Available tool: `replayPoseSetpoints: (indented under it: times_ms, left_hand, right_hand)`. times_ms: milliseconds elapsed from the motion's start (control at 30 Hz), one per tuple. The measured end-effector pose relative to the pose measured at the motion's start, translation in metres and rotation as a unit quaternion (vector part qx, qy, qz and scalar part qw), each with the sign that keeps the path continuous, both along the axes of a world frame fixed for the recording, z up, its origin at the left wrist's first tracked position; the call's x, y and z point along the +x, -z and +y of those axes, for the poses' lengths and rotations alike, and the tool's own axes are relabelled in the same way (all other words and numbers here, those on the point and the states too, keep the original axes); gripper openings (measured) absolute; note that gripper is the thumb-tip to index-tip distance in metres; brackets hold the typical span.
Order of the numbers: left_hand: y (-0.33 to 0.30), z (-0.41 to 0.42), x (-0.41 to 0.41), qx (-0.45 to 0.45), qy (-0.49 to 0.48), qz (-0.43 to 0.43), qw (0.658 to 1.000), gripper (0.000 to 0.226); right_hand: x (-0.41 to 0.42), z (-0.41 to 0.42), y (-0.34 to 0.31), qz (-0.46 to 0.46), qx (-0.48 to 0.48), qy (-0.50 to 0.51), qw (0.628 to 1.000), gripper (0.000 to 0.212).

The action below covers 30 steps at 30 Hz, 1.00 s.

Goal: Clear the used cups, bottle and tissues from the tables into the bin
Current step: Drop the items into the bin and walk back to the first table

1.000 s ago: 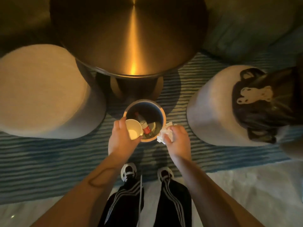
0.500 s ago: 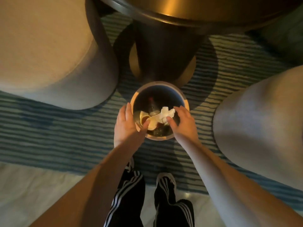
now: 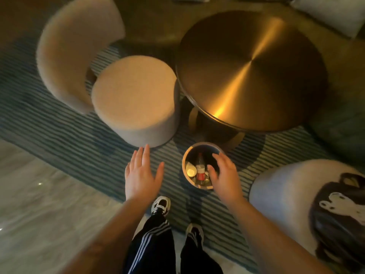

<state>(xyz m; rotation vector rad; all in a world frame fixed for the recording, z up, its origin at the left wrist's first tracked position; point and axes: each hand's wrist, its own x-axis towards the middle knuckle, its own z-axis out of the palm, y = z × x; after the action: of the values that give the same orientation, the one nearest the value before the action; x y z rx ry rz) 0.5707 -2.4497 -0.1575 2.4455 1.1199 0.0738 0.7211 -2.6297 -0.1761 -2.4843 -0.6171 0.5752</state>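
Observation:
A small round bin stands on the striped rug in front of my feet. Inside it lie a bottle with a red label and a white paper cup. My right hand hovers over the bin's right side with relaxed, spread fingers and holds nothing; it hides part of the bin's inside. My left hand is spread flat and empty over the rug, to the left of the bin. No tissue shows in the bin from here.
A round brass-coloured table stands behind the bin. A beige stool and a curved chair back sit at the left. At the right, a pale stool carries a dark bag. Pale floor lies lower left.
Both hands let go of the cup and the tissue into the bin and now are empty. My left hand moved left, away from the bin. The view pulled back and up.

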Motion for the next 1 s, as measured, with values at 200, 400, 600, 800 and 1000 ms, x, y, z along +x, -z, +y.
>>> replayPoseSetpoints:
  times_ms: [200,400,600,800,1000]
  left_hand:
    - [-0.068,0.016,-0.058,0.036,-0.131,-0.017,0.991,0.076]
    - [-0.098,0.070,-0.106,0.071,-0.239,-0.038,0.968,0.073]
    - [-0.098,0.161,-0.146,0.093,-0.325,-0.035,0.940,0.075]
    - [-0.089,0.323,-0.195,0.087,-0.353,-0.007,0.931,0.078]
    - [-0.116,0.507,-0.225,0.094,-0.324,0.002,0.941,0.081]
  right_hand:
    - [-0.021,0.051,-0.077,-0.031,0.014,-0.123,0.992,0.045]
    - [-0.053,0.161,-0.121,-0.021,0.066,-0.268,0.961,0.047]
    - [-0.082,0.294,-0.132,-0.054,0.077,-0.346,0.933,0.047]
    - [-0.135,0.484,-0.128,-0.037,0.102,-0.370,0.922,0.047]
    - [-0.154,0.671,-0.158,-0.027,0.093,-0.378,0.921,0.050]
